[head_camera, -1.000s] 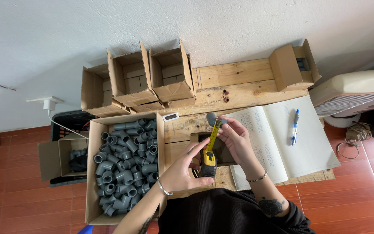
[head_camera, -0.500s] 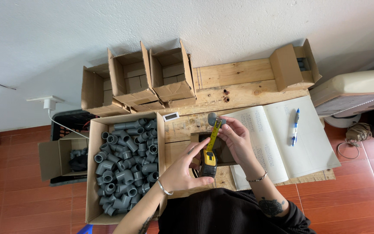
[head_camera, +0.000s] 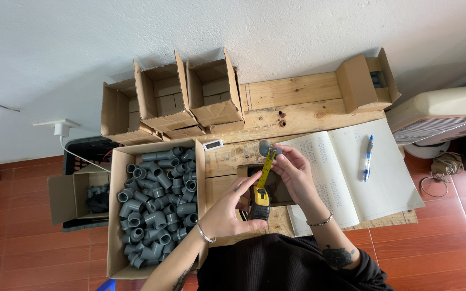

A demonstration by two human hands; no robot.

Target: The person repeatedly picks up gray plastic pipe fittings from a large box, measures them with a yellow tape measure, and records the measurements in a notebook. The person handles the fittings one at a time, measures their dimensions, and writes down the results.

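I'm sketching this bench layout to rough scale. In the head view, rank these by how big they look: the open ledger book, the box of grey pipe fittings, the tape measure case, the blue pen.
1. Open ledger book and box of grey pipe fittings: too close to rank.
2. Blue pen: long but thin.
3. Tape measure case: held nearer the camera, so its rank is unsure.

My left hand (head_camera: 227, 213) grips a glossy yellow-black plastic tape measure (head_camera: 260, 202); my right hand (head_camera: 296, 175) holds a matt grey plastic fitting (head_camera: 266, 147) over the rough wooden bench (head_camera: 297, 102), centre frame.

Yellow-black tape measure (head_camera: 260, 195), grey pipe fitting (head_camera: 266, 146), blue pen (head_camera: 368, 157).
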